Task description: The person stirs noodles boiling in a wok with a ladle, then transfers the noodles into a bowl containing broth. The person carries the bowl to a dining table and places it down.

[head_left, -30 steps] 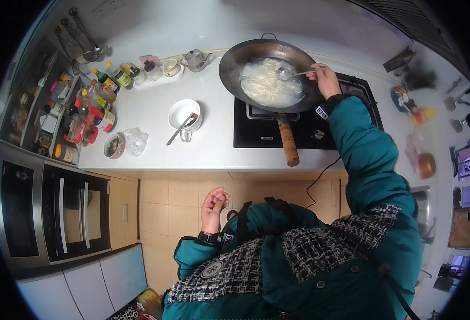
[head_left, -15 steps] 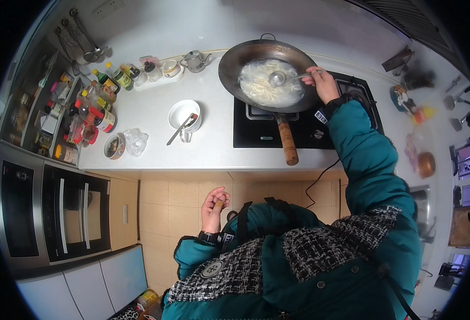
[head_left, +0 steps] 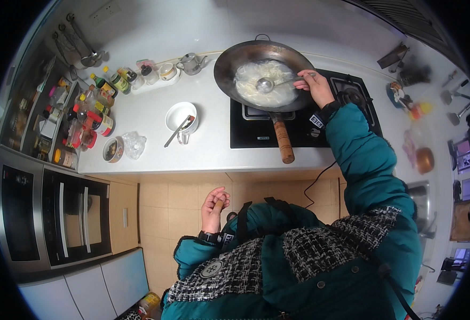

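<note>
My right hand [head_left: 316,87] is closed round the handle of a metal ladle [head_left: 265,85]. The ladle's bowl rests among pale noodles [head_left: 269,68] in cloudy liquid, inside a dark wok [head_left: 229,61]. The wok sits on a black gas hob [head_left: 252,126], its wooden handle [head_left: 283,141] pointing toward me. Away from the counter, my left hand [head_left: 213,206] hangs in front of my body with its fingers loosely curled and a tan strip on one finger; nothing shows in its grasp.
Left of the hob stands a white mug [head_left: 174,113] with a utensil across its rim. A small bowl [head_left: 112,150] and a crumpled clear bag [head_left: 134,145] lie farther left. Sauce bottles [head_left: 100,123], jars and a metal pot [head_left: 191,63] line the back. A second burner [head_left: 350,96] is at right.
My right hand and the ladle have shifted slightly left across the wok, and the ladle's bowl sits a bit lower in the picture. My left hand has stayed in place.
</note>
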{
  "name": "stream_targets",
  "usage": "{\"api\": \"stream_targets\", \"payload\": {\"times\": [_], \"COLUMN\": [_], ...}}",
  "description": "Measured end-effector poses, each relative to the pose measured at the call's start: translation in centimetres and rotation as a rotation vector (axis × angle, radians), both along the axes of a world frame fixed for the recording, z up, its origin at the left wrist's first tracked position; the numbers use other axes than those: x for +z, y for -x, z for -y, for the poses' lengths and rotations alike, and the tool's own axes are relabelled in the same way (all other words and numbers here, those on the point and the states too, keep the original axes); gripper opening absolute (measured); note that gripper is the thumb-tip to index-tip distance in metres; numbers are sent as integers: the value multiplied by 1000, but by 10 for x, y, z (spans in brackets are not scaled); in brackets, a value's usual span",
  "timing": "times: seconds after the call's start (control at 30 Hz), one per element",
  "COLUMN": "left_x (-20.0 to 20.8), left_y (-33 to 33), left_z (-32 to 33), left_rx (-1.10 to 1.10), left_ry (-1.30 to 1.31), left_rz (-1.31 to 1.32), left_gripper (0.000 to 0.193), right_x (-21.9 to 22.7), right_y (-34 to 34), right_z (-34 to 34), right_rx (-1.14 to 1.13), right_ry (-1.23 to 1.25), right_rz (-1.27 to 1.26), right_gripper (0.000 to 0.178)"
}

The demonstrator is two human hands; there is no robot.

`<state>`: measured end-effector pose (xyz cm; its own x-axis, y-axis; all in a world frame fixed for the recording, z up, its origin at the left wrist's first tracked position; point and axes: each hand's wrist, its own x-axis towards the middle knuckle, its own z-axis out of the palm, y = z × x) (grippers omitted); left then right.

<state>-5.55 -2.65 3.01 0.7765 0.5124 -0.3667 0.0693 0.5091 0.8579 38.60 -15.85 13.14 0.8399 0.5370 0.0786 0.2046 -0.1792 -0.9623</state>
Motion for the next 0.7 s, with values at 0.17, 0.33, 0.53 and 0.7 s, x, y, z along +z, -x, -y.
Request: {"api": "stream_targets", "payload": {"times": [0.17, 0.33, 0.53, 0.7], "left_x": [-1, -2, -8, -12], "left_y": [0, -2, -13, -26], "left_z": [-2, -2, -1, 2], "left_rx": [-14, -33, -61, -112], "left_ry": [-5, 3, 10, 13], "left_rz": [9, 13, 13, 23], "left_gripper": [26, 26, 24, 24], "right_x": [6, 17, 31, 40], "right_y": [3, 13, 28, 45], "right_z": [5, 19, 50, 99], "right_rx": [-21, -12, -30, -127], "right_ry": [-36, -70, -144, -261], "right_rz": [-165, -188, -176, -127], "right_gripper": [25, 27, 31, 31]}}
